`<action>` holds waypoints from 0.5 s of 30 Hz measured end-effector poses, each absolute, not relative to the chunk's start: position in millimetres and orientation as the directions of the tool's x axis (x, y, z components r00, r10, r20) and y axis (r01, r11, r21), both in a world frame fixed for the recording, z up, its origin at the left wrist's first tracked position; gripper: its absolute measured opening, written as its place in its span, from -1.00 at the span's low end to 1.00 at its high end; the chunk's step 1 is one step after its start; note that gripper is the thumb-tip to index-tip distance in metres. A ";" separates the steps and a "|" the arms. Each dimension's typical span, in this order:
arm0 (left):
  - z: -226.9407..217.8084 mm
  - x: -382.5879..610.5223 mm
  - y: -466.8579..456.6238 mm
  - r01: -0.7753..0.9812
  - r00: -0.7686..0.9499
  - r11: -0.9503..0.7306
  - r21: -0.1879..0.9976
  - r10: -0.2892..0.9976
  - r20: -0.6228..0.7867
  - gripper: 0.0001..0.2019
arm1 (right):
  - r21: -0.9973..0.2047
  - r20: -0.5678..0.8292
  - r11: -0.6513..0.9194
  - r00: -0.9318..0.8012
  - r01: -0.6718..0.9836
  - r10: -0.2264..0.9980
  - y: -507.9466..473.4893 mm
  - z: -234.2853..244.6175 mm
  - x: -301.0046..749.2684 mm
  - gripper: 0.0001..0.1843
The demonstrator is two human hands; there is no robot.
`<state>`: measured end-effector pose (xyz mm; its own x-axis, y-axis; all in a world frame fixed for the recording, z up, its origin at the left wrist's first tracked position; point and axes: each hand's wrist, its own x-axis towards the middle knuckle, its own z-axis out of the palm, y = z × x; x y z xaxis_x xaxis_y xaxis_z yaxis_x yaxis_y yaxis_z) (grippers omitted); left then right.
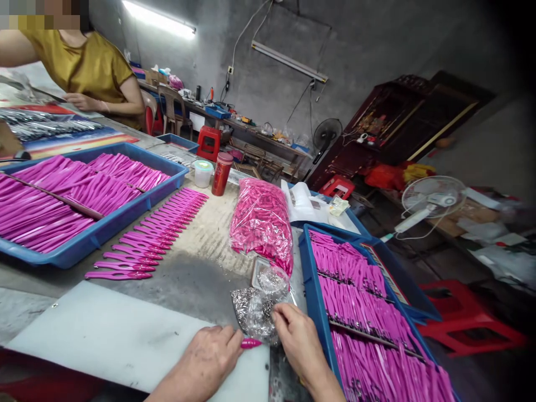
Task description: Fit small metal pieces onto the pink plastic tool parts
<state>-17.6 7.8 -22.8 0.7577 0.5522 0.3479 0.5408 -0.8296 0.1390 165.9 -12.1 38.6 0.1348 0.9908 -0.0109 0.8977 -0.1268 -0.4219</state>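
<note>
My left hand (pixel 214 353) is closed over a slim pink plastic piece (pixel 251 343) on the white board (pixel 138 340); only its darker pointed end shows past the fingers. My right hand (pixel 299 338) has thumb and fingers pinched together at the edge of a clear plastic bag (pixel 260 314) of small shiny metal parts. Whatever lies in that pinch is too small to make out. Beyond the board, a slanting row of similar pink pieces (pixel 157 234) lies side by side, darker ends to the right.
Blue trays full of pink pieces stand at left (pixel 79 248) and right (pixel 309 290). A big bag of pink parts (pixel 262 220), a red-brown flask (pixel 221 174) and a lidded tub (pixel 203 174) sit farther back. A co-worker (pixel 84 72) in a mustard top sits at far left.
</note>
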 end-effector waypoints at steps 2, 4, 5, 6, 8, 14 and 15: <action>-22.3 -17.2 7.6 0.547 0.747 -0.823 0.150 0.561 0.357 -0.88 | -0.310 -0.042 -0.135 0.128 0.941 0.991 -4.4 41.4 168.8 -0.73; -22.3 -16.8 6.9 0.558 0.732 -0.815 0.158 0.572 0.370 -0.88 | -0.193 -0.093 -0.140 0.124 0.971 0.988 1.4 40.8 168.9 -0.72; -22.4 -16.7 6.5 0.558 0.728 -0.814 0.159 0.573 0.377 -0.88 | -0.150 -0.113 -0.139 0.123 0.979 0.986 3.5 39.6 168.4 -0.71; -22.4 -16.7 6.3 0.557 0.727 -0.815 0.158 0.570 0.383 -0.89 | -0.119 -0.126 -0.136 0.121 0.984 0.985 5.2 38.1 167.8 -0.71; -22.3 -17.0 6.2 0.556 0.725 -0.816 0.156 0.569 0.388 -0.90 | -0.086 -0.140 -0.126 0.113 0.988 0.984 7.5 35.1 166.8 -0.71; -21.3 -18.4 7.5 0.543 0.728 -0.827 0.146 0.550 0.410 -0.87 | -0.001 -0.175 -0.097 0.096 0.995 0.980 11.6 30.9 165.0 -0.73; -21.3 -18.4 7.4 0.546 0.726 -0.825 0.146 0.553 0.409 -0.87 | 0.010 -0.178 -0.096 0.097 0.995 0.979 12.1 30.7 164.3 -0.73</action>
